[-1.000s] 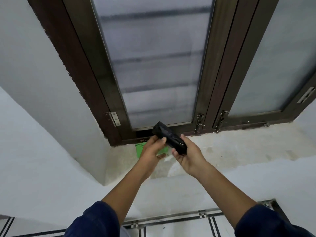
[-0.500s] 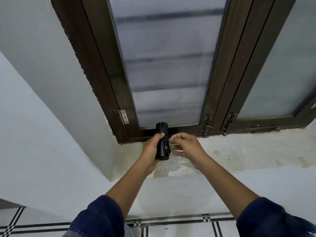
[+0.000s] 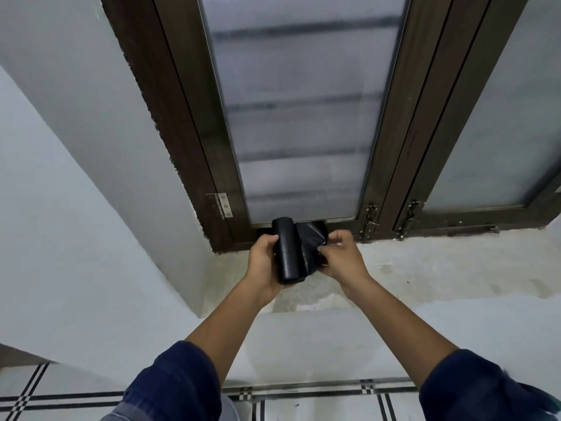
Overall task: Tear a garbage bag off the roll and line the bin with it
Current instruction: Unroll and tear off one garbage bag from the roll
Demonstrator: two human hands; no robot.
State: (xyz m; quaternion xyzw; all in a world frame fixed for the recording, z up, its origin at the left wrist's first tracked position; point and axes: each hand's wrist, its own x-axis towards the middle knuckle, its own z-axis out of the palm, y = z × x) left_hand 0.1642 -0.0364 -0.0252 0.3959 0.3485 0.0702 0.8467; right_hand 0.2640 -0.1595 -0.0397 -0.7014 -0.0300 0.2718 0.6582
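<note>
A black roll of garbage bags (image 3: 287, 250) stands nearly upright in my left hand (image 3: 263, 262), whose fingers wrap its left side. A loose flap of the outer bag (image 3: 311, 243) is unrolled to the right, and my right hand (image 3: 340, 258) pinches its free edge. Both hands are held above a pale stone window sill (image 3: 425, 268). No bin is in view.
A dark brown window frame (image 3: 188, 147) with frosted glass panes rises right behind the hands, with metal latches (image 3: 371, 220) at its base. White walls flank the sill on the left. Tiled wall with black lines runs below my sleeves.
The roll turned from slanted to upright and passed into my left hand. My right hand has drawn a flap of bag out to the right. The green item on the sill is now hidden.
</note>
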